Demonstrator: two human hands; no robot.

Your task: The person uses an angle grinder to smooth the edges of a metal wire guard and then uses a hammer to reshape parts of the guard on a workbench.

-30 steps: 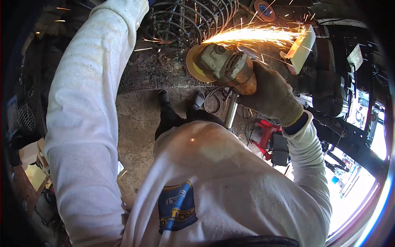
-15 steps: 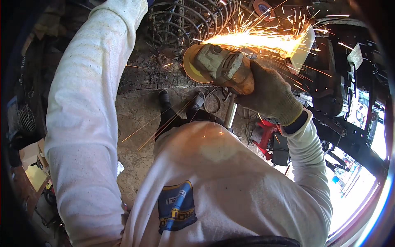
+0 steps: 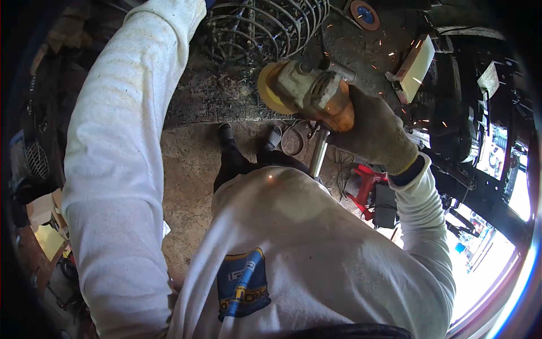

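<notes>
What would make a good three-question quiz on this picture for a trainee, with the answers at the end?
1. Name it: which power tool is in the gloved right hand?

2. True or false: the left hand can be seen in full.

3. Fill in the blank: in the picture, the curved metal rods lie to the ____ of the round disc with the blue centre.

Key:
1. An angle grinder.
2. False: the white left sleeve runs to the top edge, and the left hand is out of view.
3. Left.
</notes>
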